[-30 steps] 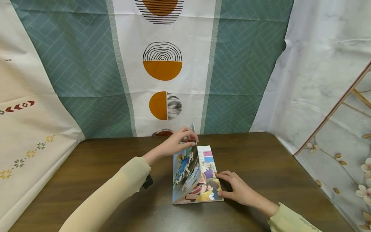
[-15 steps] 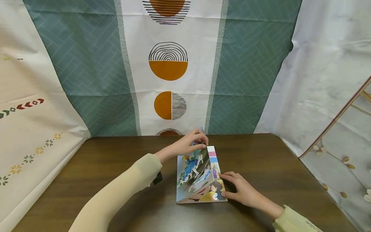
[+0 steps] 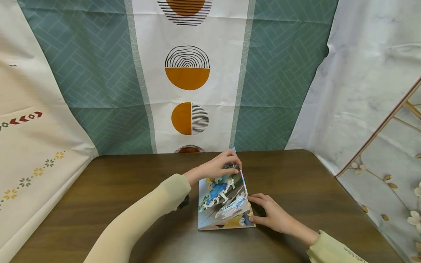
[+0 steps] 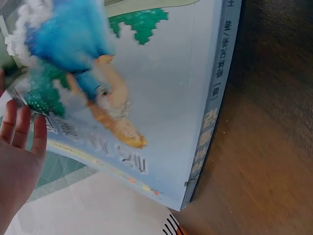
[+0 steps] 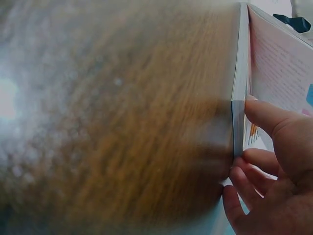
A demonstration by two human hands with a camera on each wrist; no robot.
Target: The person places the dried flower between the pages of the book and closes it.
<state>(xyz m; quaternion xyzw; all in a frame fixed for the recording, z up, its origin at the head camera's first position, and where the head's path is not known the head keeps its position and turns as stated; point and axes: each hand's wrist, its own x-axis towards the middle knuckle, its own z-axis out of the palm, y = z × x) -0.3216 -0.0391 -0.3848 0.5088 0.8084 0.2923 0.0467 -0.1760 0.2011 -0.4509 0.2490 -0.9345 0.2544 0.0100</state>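
A picture book (image 3: 220, 204) with a light blue illustrated cover lies on the table, its spine to the left. The cover (image 4: 161, 98) is tilted up at a low angle over the pages. My left hand (image 3: 222, 165) pinches the cover's far right edge; in the left wrist view its fingers (image 4: 22, 129) are against that edge. At the near right, my right hand (image 3: 271, 215) holds the book's edge. In the right wrist view, its thumb (image 5: 266, 115) lies on the page side and the other fingers bend at the edge of the page block (image 5: 239, 88). A strip of the colourful page below still shows.
The dark wooden table (image 3: 158, 237) extends around the book. Behind it hangs a green and white patterned cloth (image 3: 276, 73). A cream cloth (image 3: 29, 157) stands at the left and a white floral one (image 3: 368, 109) at the right. A dark band sits at my left wrist.
My left hand has moved right and down with the cover, which now leans lower and hides most of the printed page. The right hand stays at the near right edge of the book.
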